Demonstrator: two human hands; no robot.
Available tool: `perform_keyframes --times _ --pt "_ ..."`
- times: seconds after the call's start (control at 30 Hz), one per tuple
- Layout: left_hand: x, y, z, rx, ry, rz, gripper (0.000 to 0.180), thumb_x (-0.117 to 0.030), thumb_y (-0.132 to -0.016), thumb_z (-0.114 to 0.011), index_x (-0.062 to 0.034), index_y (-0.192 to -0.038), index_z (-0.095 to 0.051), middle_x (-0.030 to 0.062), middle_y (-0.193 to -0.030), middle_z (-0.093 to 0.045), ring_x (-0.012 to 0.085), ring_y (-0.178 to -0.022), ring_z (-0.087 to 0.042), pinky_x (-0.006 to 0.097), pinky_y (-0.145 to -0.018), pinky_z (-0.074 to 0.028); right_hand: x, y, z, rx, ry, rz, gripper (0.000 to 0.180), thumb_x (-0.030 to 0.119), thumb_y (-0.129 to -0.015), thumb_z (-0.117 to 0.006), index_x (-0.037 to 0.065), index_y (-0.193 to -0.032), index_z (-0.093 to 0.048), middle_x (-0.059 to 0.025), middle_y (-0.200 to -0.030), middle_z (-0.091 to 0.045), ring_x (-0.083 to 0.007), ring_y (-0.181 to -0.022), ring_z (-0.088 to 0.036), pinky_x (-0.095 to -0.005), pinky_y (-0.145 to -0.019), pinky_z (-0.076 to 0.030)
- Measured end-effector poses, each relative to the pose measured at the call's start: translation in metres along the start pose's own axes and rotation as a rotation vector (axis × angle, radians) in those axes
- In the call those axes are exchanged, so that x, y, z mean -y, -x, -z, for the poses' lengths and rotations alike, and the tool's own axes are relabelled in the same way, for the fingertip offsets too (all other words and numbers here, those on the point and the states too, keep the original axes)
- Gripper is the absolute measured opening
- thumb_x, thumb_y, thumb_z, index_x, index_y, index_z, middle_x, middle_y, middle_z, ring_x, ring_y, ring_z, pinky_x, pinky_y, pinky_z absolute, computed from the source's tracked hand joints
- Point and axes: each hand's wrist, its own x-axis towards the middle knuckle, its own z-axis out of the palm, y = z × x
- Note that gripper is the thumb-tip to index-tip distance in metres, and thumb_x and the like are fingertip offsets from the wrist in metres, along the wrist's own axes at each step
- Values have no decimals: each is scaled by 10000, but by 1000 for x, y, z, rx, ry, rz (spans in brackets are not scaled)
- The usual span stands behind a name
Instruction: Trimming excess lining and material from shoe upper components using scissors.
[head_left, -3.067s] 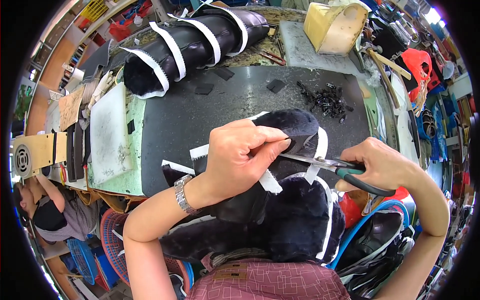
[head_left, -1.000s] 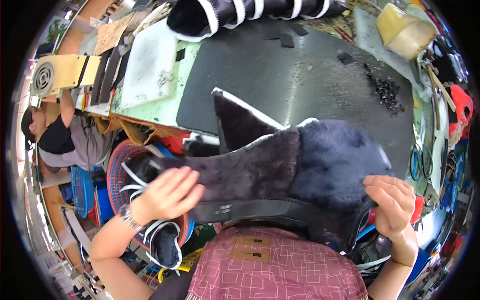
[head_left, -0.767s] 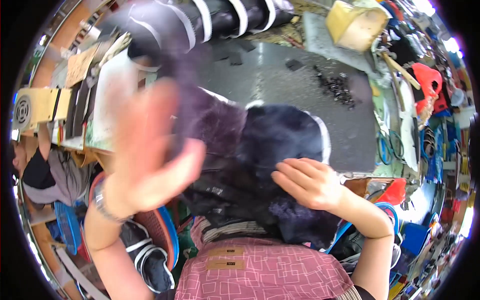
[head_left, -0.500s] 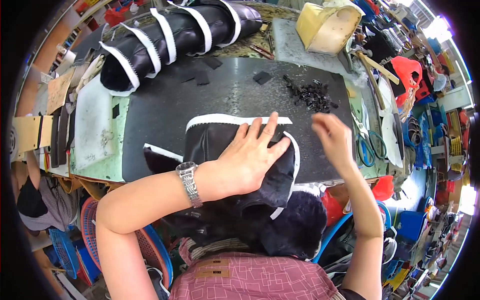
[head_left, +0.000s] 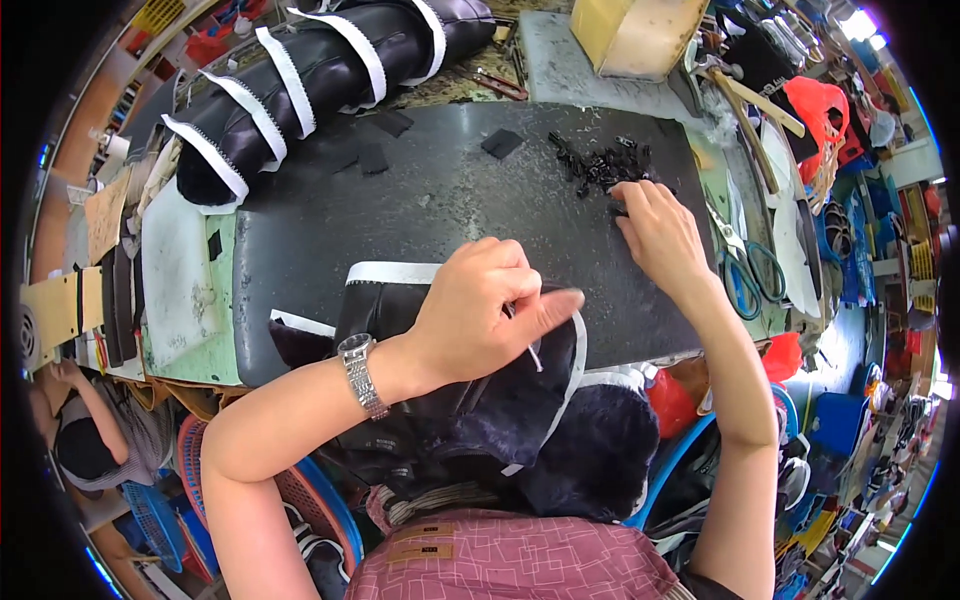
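Observation:
A black leather boot upper (head_left: pixel 365 310) with dark fur lining (head_left: pixel 590 440) lies over the table's near edge and my lap. White toothed zipper tape (head_left: pixel 395 272) edges it. My left hand (head_left: pixel 480 310), wearing a watch (head_left: pixel 360 375), is closed over the upper with its thumb stretched to the right. It grips the zipper tape, whose white end pokes out below the thumb; the grip itself is partly hidden. My right hand (head_left: pixel 655 235) bends its fingers at the near edge of a pile of small black zipper sliders (head_left: pixel 605 165), with a dark piece between thumb and fingertips.
Stacked black boot uppers with white zipper tapes (head_left: pixel 330 75) lie at the far left. Black scraps (head_left: pixel 500 143) rest on the dark mat (head_left: pixel 430 200). Scissors (head_left: pixel 740 265), a hammer (head_left: pixel 745 125) and a yellowish block (head_left: pixel 640 35) lie right and behind. Another person (head_left: pixel 100 440) sits at left.
My left hand has gone from lying flat on the upper to closing on the zipper tape. My right hand has moved up to the slider pile. The view has shifted slightly.

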Motion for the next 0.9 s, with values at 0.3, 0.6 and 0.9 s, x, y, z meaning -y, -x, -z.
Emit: perform_keyframes --times 0.3,0.6,0.9 --pt "-3 5 -8 86 -292 67 217 -203 -706 -704 -72 -707 -531 66 -640 -505 224 -631 -504 349 -596 -360 57 45 13 -115 -1489 -716 113 -4 -802 -577 10 -906 -534 -35 -867 -567 -105 -740 -556 -245 -677 -476" --pt "6 1 -10 57 52 370 358 -51 -695 -679 -5 -1026 -550 102 -731 -623 190 -704 -609 294 -674 -454 84 32 -13 -107 -1739 -818 215 73 -864 -557 -4 -1064 -578 -18 -846 -576 -104 -802 -588 -235 -730 -501" --pt "2 -5 -6 101 136 479 142 -85 -767 -634 26 -856 -629 122 -746 -651 154 -654 -620 264 -628 -468 84 33 -18 -161 -1672 -741 226 70 -881 -529 17 -1094 -584 -36 -884 -615 -87 -785 -593 -253 -704 -529"
